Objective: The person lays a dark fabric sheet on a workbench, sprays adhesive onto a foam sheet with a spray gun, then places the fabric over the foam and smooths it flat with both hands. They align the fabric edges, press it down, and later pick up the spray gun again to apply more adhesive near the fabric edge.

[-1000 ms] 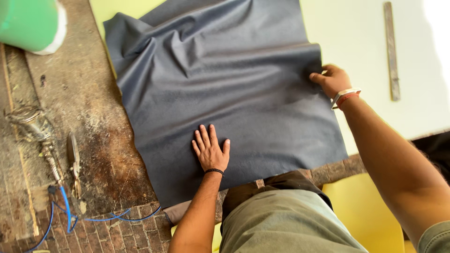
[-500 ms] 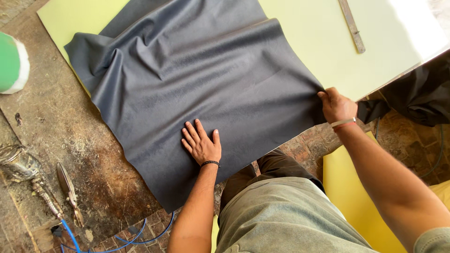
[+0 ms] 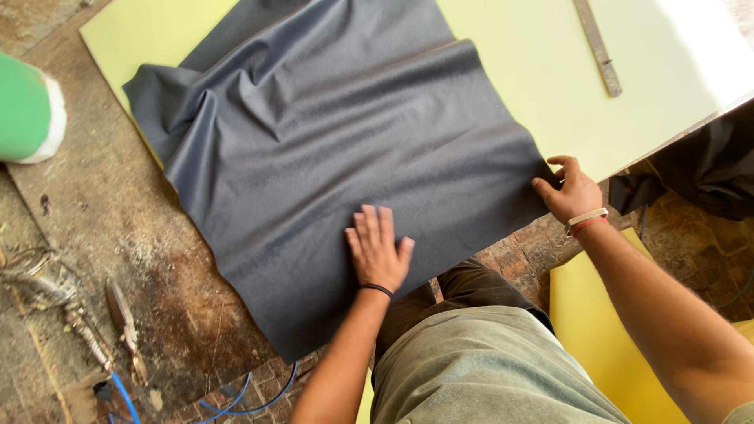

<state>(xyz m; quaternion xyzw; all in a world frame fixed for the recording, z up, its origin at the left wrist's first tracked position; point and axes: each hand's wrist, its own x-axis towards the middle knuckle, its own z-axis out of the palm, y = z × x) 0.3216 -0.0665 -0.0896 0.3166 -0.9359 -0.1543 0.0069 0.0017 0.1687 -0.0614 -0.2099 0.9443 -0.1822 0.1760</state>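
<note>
Your left hand (image 3: 378,250) pressed flat with fingers spread on the dark grey fabric (image 3: 338,157), your right hand (image 3: 573,191) pinching the fabric's corner, fabric spread beyond both hands over a pale yellow-green board (image 3: 534,71), metal ruler (image 3: 597,47) beyond your right hand

— Where's my left hand (image 3: 378,251)?
— Flat, palm down, fingers (image 3: 369,224) spread and pointing away, arm reaching up from below.
— And my right hand (image 3: 572,192)?
— Out to the side, arm extended, fingers curled in a pinch.

Cloth (image 3: 338,157) on board (image 3: 534,71)
</note>
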